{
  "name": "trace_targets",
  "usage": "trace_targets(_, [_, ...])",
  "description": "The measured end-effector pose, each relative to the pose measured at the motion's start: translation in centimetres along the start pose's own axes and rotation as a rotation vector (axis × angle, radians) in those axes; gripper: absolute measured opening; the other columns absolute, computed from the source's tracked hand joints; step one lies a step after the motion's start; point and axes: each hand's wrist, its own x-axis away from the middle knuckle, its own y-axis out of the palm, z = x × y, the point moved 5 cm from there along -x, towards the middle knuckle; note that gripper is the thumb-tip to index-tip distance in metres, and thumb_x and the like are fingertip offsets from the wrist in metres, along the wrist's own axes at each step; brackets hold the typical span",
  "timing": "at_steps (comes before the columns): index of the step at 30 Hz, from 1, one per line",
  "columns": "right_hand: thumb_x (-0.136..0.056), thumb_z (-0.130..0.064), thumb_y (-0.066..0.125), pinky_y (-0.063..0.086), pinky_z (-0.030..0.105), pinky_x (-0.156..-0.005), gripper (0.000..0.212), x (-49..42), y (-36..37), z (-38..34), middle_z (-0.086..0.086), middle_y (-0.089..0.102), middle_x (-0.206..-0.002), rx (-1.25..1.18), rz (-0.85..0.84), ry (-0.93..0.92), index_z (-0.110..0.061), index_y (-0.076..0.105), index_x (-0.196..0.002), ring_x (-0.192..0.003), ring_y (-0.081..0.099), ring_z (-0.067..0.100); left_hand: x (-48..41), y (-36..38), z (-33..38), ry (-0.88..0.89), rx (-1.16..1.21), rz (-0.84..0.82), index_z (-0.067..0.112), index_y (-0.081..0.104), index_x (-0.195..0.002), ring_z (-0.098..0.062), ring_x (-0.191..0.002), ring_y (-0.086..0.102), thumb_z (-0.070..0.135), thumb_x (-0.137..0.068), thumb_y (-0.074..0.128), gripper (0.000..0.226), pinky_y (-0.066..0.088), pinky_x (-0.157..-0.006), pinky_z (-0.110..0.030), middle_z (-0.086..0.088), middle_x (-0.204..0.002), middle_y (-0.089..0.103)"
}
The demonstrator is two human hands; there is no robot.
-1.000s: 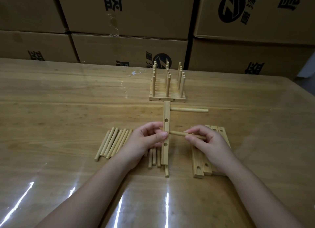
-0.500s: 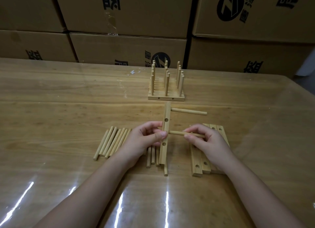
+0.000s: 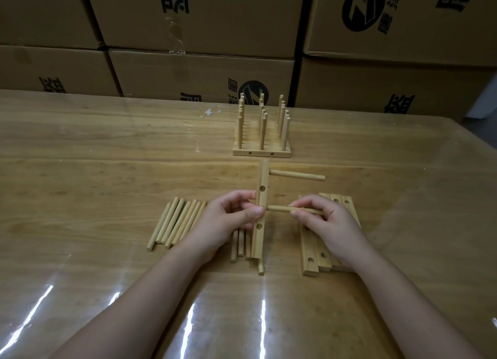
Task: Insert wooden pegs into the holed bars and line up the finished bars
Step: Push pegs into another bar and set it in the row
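A holed wooden bar (image 3: 261,197) lies on its side, running away from me, and my left hand (image 3: 228,221) grips its middle. One peg (image 3: 297,175) sticks out to the right from its far hole. My right hand (image 3: 326,224) pinches a second peg (image 3: 279,209) whose tip sits at the bar's middle hole. Loose pegs (image 3: 177,223) lie in a row to the left, and a few more pegs (image 3: 240,244) lie under my left hand. Finished bars (image 3: 262,146) with upright pegs stand lined up farther back.
A stack of empty holed bars (image 3: 313,256) lies under and beside my right hand. Stacked cardboard boxes (image 3: 204,71) form a wall along the table's far edge. The wooden table (image 3: 94,170) has a glossy cover.
The hands and the bar have barely moved; the peg in my right hand stays at the bar's middle hole.
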Motion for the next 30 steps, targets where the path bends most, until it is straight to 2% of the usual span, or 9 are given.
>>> trace_targets(3, [-0.084,-0.023,0.064,0.044,0.010,-0.067,0.013,-0.03,0.02,-0.05,-0.018,0.066,-0.083,-0.002,0.001,-0.006,-0.035,0.069,-0.085,-0.073,0.057,-0.003,0.07,0.00,-0.02,-0.005,-0.012,-0.004,0.019,0.067,-0.107,-0.005,-0.077,0.067,0.027,-0.067,0.077,0.042,0.052,-0.064,-0.017,0.007,-0.080,0.070])
trace_targets(7, [-0.084,-0.023,0.064,0.044,0.009,-0.066,0.014,0.10,-0.02,-0.01,-0.018,0.066,-0.081,0.005,0.007,-0.007,-0.035,0.069,-0.084,-0.070,0.056,-0.004,0.08,0.09,-0.04,-0.009,-0.016,-0.003,0.016,0.066,-0.109,-0.006,-0.075,0.067,0.027,-0.067,0.076,0.046,0.052,-0.063,-0.017,0.006,-0.079,0.070])
trace_targets(15, [-0.086,-0.023,0.062,0.040,0.003,-0.064,0.012,0.22,-0.04,-0.30,-0.023,0.065,-0.076,0.037,-0.006,-0.007,-0.032,0.069,-0.084,-0.071,0.056,-0.010,0.07,-0.17,-0.20,-0.020,-0.042,-0.007,0.027,0.068,-0.106,-0.007,-0.081,0.069,0.044,-0.059,0.082,0.052,0.052,-0.066,-0.017,0.006,-0.084,0.072])
trace_targets(22, [-0.086,-0.026,0.061,0.040,0.004,-0.066,0.009,0.29,-0.05,-0.38,-0.023,0.064,-0.075,0.023,-0.023,0.014,-0.029,0.069,-0.084,-0.073,0.055,-0.009,0.30,0.12,0.12,-0.010,-0.051,-0.026,0.019,0.063,-0.115,-0.005,-0.080,0.068,0.030,-0.069,0.076,0.049,0.052,-0.067,-0.016,0.008,-0.081,0.070])
trace_targets(30, [-0.086,-0.030,0.060,0.039,0.003,-0.065,0.009,0.36,-0.08,-0.29,-0.020,0.064,-0.077,0.035,-0.028,0.030,-0.030,0.069,-0.084,-0.074,0.055,-0.007,0.44,0.31,0.40,-0.006,-0.069,-0.024,0.014,0.061,-0.122,-0.006,-0.081,0.067,0.029,-0.069,0.073,0.056,0.052,-0.068,-0.017,0.008,-0.082,0.070])
